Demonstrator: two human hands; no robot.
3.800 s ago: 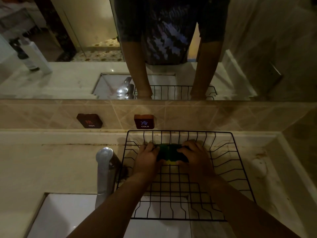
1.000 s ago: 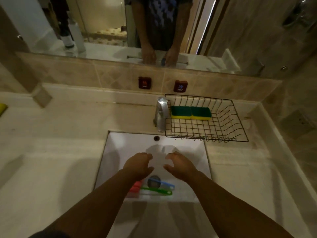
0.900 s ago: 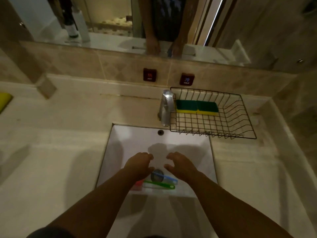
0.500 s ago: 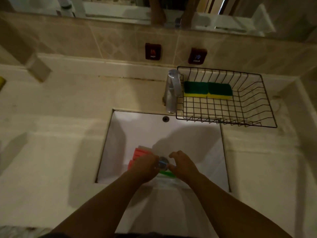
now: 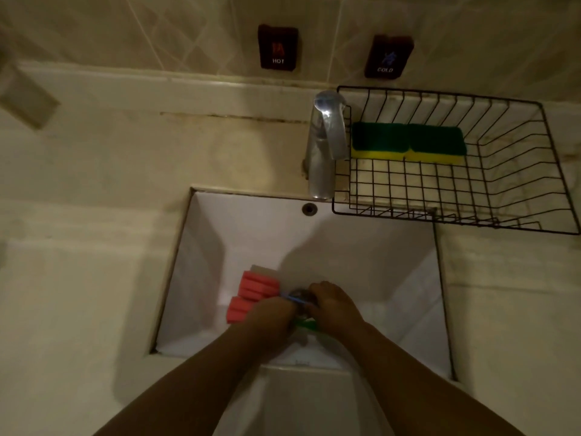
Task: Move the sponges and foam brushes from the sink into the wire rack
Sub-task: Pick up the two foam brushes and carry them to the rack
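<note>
Both hands are down in the sink [image 5: 226,234], meeting over the drain. Left hand [image 5: 269,313] and right hand [image 5: 334,305] sit just beside each other, fingers curled onto the thin brush handles between them: a blue handle [image 5: 292,298] shows between the knuckles, a green one [image 5: 306,324] just nearer the person. Whether either is truly gripped I cannot tell. Both handles lie crosswise, left to right, with their pink foam heads [image 5: 251,295] left of the drain, touching the left hand, so that hand is nearer the foam. Farther out, the tap [image 5: 325,143] stands behind the sink's back edge, beside the route. Right of the tap the wire rack [image 5: 509,171] rests on the table [image 5: 94,190], two green-and-yellow sponges [image 5: 408,143] along its far side, its near floor free.
</note>
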